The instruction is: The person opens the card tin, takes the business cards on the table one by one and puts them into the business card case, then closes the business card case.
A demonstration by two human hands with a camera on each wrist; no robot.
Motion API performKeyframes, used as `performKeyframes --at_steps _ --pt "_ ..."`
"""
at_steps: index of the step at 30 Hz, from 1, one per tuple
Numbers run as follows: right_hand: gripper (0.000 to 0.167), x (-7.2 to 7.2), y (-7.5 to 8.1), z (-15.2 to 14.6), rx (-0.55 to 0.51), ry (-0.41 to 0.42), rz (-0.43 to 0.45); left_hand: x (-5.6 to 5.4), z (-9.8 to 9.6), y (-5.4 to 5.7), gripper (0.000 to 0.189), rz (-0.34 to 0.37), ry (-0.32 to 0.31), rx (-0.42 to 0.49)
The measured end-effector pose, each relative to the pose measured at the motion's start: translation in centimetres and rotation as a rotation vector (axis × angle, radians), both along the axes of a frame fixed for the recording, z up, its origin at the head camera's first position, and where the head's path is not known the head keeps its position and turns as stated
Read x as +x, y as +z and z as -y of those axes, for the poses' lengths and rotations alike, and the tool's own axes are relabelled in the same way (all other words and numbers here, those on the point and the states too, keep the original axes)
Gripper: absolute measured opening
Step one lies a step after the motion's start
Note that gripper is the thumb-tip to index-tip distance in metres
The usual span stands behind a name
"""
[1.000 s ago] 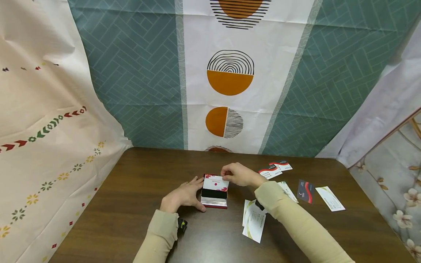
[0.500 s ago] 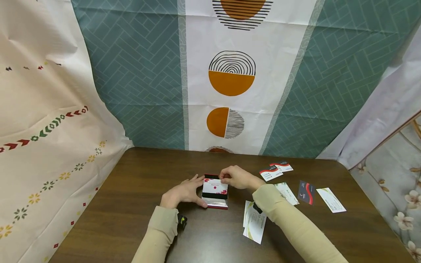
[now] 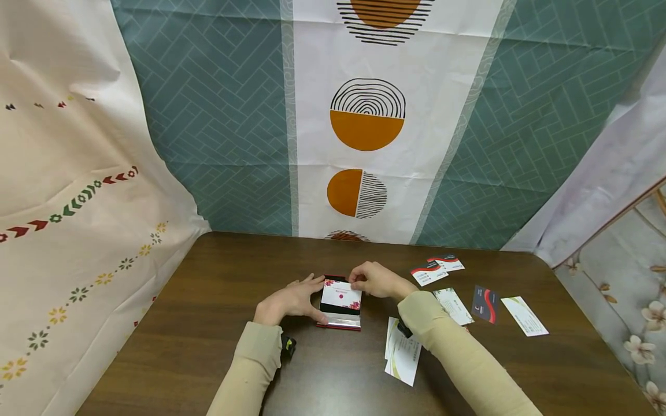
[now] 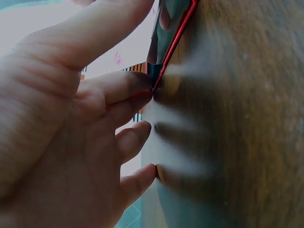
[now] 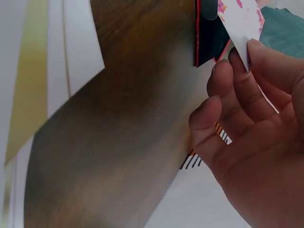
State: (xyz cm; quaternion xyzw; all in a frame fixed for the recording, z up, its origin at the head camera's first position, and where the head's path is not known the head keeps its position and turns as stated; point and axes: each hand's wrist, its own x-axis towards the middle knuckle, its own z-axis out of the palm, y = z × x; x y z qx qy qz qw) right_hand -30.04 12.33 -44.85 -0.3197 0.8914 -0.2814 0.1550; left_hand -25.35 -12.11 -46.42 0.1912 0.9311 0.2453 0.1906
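Floral business card (image 3: 341,295) over open red-edged card case (image 3: 340,320), corner pinched by right hand (image 3: 377,280); left hand (image 3: 291,300) spread at case's left edge. Card could snag or bend on black lining (image 3: 340,309) (corner-only pinch might let it twist).

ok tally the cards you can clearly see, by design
Red-and-black-banded cards: 2
Gold-curve cards: 3
Green-printed card: 1
Dark red-wave card: 1
Pink-flowered card: 1
Total: 8
A reddish scrap beside the right sleeve is too hidden to count.
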Motion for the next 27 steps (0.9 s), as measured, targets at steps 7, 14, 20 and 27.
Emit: performKeyframes --at_steps 7,14,20,27 --pt "0.007 0.4 -0.9 0.1 0.005 0.031 0.056 -0.2 -0.2 -0.1 0.096 -0.016 -0.038 -0.014" --pt "0.004 0.5 -1.5 0.5 0.020 0.052 -0.009 -0.3 -0.1 -0.2 0.096 -0.018 -0.043 -0.014" --pt "0.004 0.6 -1.8 0.7 0.028 0.053 -0.019 -0.2 0.0 -0.3 0.096 -0.020 -0.030 -0.008" --pt "0.009 1.2 -1.8 0.9 0.036 0.066 -0.047 -0.3 0.0 -0.4 0.096 -0.034 -0.056 -0.009"
